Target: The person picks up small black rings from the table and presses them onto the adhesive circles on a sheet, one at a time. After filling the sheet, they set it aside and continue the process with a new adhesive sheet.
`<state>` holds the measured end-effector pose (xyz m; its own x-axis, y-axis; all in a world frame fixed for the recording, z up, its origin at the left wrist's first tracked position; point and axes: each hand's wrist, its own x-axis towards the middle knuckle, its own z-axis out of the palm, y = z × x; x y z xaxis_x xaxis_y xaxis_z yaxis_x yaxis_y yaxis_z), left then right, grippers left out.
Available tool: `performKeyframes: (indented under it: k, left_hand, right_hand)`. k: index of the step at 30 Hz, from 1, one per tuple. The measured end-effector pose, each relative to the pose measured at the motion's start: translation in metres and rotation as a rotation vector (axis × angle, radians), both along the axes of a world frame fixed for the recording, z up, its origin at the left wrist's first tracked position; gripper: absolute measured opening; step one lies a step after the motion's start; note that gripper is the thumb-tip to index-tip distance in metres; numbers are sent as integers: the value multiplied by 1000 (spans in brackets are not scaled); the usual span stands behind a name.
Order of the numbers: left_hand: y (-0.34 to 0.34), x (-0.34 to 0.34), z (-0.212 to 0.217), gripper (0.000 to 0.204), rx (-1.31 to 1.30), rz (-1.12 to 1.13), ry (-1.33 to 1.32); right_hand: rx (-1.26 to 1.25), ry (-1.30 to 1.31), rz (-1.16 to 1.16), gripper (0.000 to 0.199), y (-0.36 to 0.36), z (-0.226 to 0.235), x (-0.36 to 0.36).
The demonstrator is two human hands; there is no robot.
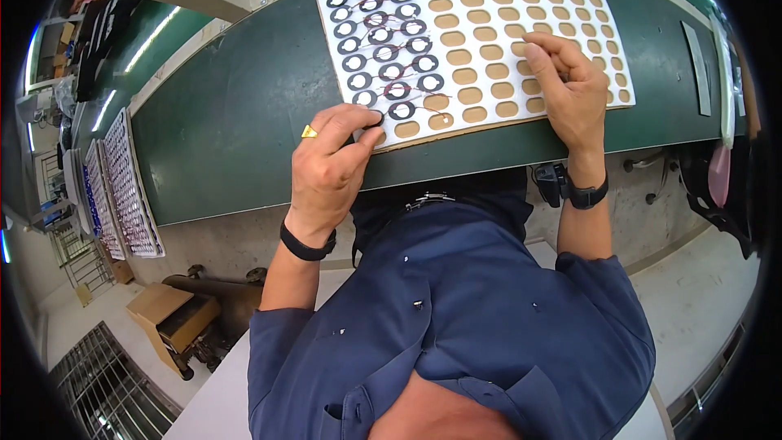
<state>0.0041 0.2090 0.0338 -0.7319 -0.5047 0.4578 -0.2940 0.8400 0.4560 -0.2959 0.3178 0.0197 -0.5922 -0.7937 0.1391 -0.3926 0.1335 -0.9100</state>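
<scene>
A white tray (487,106) with rows of oval slots lies on the bench. Its left columns hold several round black parts (401,111) with white centres and thin red and dark wires, which look like small speakers. At the tray's near left corner, my left hand (327,165) pinches a black round part (376,120) at a slot; my fingers cover much of it. A yellow band sits on one finger. Over the right half of the tray hovers my right hand (574,90), thumb and forefinger drawn together above brown slots; whatever they may hold is too small to see.
The green bench (236,122) reaches past the tray on both sides. A grey metal strip (696,65) lies at its right end. Left of the bench stand filled trays (130,187). On the floor are a cardboard box (171,314) and a metal grate (110,379).
</scene>
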Motion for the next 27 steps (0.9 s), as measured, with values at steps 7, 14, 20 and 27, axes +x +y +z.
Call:
performKeyframes:
  k: [7, 14, 20, 27]
  left_hand:
    - [0, 1, -1, 8, -82, 0, -29]
    - [1, -5, 2, 12, -121, -18, -105]
    - [6, -10, 7, 15, -99, -10, -162]
    - [11, -12, 9, 15, -30, 88, -210]
  right_hand:
    - [-54, 258, 86, 21, -2, -8, -3]
    - [-51, 287, 97, 21, -1, -6, -3]
    - [-64, 269, 98, 21, -1, -6, -3]
    - [-70, 267, 101, 21, 0, -8, -1]
